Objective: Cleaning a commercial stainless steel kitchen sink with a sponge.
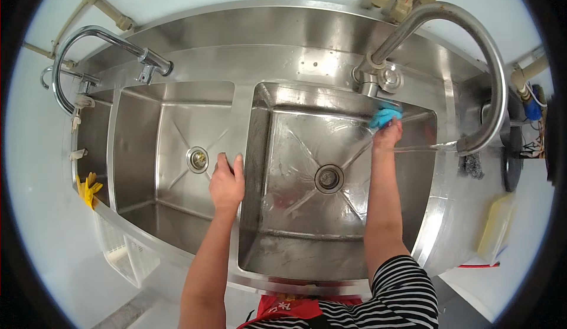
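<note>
Gripping a bunched blue cloth [384, 115], the right hand [387, 134] presses it against the far wall of the right sink basin [283, 223], just below the base of the big curved faucet [472, 46]; its fingers are closed around the cloth, which hides most of them. A thin stream of water [422, 148] runs from the faucet's spout at the right edge of the basin toward that hand. The left hand [227, 182] rests on the steel divider [243, 128] between the two basins, fingers curled over its edge and holding nothing. At the bottom of the right basin sits a round drain [329, 178], and the steel around it looks wet and streaked. The left sink basin [147, 152] has its own drain [197, 159], with a smaller faucet [112, 40] arching above its far corner. A yellow glove [88, 189] hangs over the rim at the far left, beside a third, narrower basin. Below the left basin stands a white plastic crate [127, 255]. On the bench to the right lie a dark scouring pad [471, 167] and a pale yellow container [496, 226]. The person wears a black-and-white striped sleeve [407, 290] on the right arm, over a red apron.
</note>
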The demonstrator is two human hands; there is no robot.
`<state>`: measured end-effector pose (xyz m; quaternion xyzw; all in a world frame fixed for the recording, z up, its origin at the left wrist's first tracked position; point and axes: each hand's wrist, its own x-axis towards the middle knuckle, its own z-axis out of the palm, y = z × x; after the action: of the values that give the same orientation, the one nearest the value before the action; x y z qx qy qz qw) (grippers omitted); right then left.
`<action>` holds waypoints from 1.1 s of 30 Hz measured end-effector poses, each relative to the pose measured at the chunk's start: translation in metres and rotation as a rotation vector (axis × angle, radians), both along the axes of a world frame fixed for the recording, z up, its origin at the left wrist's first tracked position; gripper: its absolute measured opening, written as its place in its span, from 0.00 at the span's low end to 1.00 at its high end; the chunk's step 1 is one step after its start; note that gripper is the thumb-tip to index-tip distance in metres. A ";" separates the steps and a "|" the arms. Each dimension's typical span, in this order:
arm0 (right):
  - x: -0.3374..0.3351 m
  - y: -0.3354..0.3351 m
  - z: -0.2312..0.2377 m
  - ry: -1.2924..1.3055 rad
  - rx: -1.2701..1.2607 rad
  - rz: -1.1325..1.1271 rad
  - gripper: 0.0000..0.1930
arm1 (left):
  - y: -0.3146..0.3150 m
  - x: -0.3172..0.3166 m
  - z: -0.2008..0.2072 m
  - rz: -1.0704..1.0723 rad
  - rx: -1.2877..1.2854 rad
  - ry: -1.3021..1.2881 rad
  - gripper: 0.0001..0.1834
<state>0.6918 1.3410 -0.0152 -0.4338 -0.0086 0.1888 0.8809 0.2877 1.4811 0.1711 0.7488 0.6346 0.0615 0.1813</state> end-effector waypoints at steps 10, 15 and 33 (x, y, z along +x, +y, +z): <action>-0.158 0.122 -0.135 -1.006 -1.210 -0.037 0.30 | 0.001 0.015 -0.010 -0.021 -0.080 -0.012 0.26; -0.237 0.144 -0.067 -1.071 -0.965 0.655 0.22 | 0.000 0.013 -0.008 -0.001 -0.060 0.016 0.26; -0.211 0.095 -0.057 -1.772 -0.803 0.979 0.17 | -0.002 0.001 -0.005 0.014 -0.027 0.062 0.28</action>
<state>0.4803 1.4365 -0.0721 -0.6217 -0.7501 0.1285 0.1851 0.2884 1.4793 0.1659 0.7434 0.6458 0.0308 0.1714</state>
